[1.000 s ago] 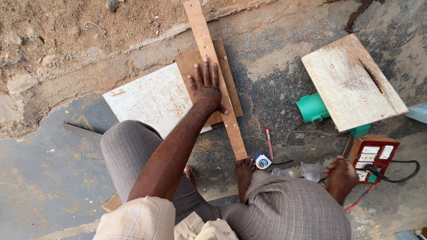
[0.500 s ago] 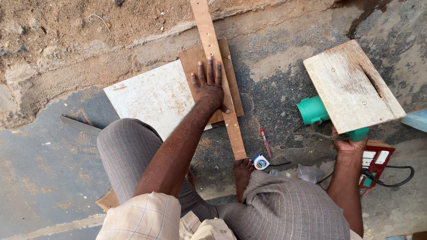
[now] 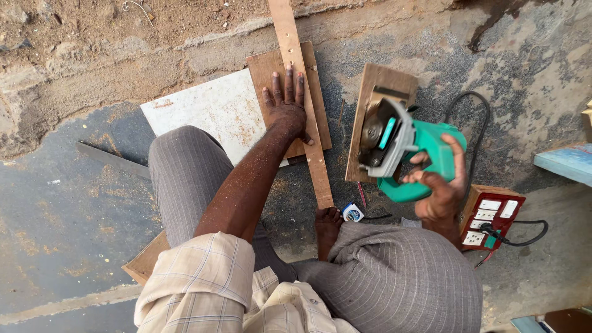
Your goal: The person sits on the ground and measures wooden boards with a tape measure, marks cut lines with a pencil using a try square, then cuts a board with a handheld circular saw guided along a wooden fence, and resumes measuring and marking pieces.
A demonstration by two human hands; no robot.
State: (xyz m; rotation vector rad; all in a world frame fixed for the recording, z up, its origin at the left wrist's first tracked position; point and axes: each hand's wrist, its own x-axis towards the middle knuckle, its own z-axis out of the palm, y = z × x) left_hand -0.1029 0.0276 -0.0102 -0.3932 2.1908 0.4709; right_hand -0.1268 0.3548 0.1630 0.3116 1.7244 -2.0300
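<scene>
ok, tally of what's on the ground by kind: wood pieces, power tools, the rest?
Wood pieces: 3 (long strip under the left hand, brown board, white panel)
Power tools: 1 (green saw in the right hand, off the ground)
Socket boxes: 1 (red)
Tape measures: 1
Total: 6

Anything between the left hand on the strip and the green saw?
Head view: only the long wooden strip and bare ground separate the left hand from the green saw.

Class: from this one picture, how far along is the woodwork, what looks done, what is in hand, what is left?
Done: long wooden strip laid across brown board. In hand: left hand presses it flat; right hand holds the green power saw lifted beside it. Left: no cut visible in the strip.
</scene>
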